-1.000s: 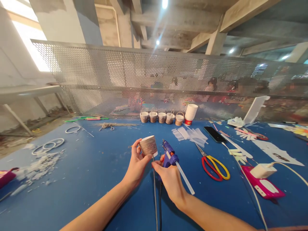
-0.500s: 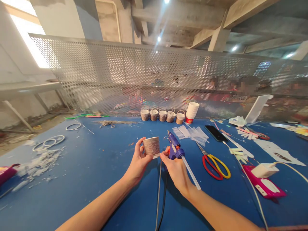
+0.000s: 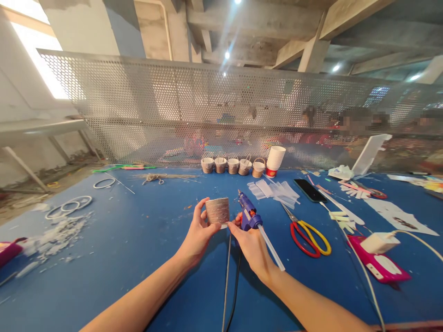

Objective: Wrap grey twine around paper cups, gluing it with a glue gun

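Note:
My left hand (image 3: 200, 230) is closed around a small paper cup (image 3: 218, 210) wound with brown cord, held tilted above the table. A strip of white shows at the cup's lower edge. My right hand (image 3: 251, 242) grips a blue hot glue gun (image 3: 249, 213), whose nozzle points up and away. A clear glue stick (image 3: 272, 247) sticks out of its back end. The right thumb and fingertip meet near the cup's lower right edge, where a cord (image 3: 227, 276) hangs down towards me. Beside it runs a black cable (image 3: 236, 286).
Several cord-wrapped cups with handles (image 3: 233, 166) and a stack of paper cups (image 3: 276, 159) line the back, before a perforated metal screen (image 3: 155, 110). To the right are scissors (image 3: 308, 240), a phone (image 3: 310, 190) and a pink power strip (image 3: 384, 269). White rings (image 3: 69, 207) lie left.
The cup has turned slightly in my left hand, and less white shows at its lower edge. My right hand and the glue gun have shifted slightly left.

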Available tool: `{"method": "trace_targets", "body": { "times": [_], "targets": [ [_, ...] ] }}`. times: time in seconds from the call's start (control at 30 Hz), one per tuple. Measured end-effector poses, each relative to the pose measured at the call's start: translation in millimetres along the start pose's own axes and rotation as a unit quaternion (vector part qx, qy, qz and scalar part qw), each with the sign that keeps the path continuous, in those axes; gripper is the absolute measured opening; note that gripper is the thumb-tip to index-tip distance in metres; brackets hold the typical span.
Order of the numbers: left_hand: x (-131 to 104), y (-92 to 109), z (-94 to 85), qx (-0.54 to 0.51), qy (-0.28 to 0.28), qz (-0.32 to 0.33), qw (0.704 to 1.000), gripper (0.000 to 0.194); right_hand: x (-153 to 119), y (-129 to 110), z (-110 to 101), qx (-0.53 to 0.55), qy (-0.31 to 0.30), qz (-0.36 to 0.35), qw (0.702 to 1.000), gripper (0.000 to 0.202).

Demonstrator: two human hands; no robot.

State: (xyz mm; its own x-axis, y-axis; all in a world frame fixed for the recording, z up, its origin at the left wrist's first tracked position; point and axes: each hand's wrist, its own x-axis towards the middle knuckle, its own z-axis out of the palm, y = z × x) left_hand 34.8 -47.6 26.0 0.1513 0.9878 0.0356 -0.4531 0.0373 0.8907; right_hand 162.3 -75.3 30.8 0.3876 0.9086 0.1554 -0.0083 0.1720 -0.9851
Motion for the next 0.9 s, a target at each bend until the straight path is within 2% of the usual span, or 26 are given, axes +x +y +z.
{"method": "trace_targets", "body": {
  "times": [0.2,0.4,0.67,0.9],
  "targets": [
    [1.4,-1.4,-2.5,-0.006,-0.016,-0.011,1.000,0.077,0.2,1.0,-1.2,-0.022,0.000,-0.012,1.000,0.025],
    [-0.9,2.7,-1.2,-0.015,-0.019,-0.038,0.999,0.069,0.2,4.2,0.1,-0.011,-0.004,0.002,1.000,0.029],
    [3.3,-0.2,-1.6,0.028,-0.005,-0.002,1.000,0.082,-0.1,-1.7,1.1,-0.008,-0.013,0.002,1.000,0.022],
    [2.3,6.8,1.0,0.037,0.013,-0.036,0.999,0.080,2.1,1.9,1.1,-0.018,-0.004,-0.039,0.999,0.015]
  ]
}}
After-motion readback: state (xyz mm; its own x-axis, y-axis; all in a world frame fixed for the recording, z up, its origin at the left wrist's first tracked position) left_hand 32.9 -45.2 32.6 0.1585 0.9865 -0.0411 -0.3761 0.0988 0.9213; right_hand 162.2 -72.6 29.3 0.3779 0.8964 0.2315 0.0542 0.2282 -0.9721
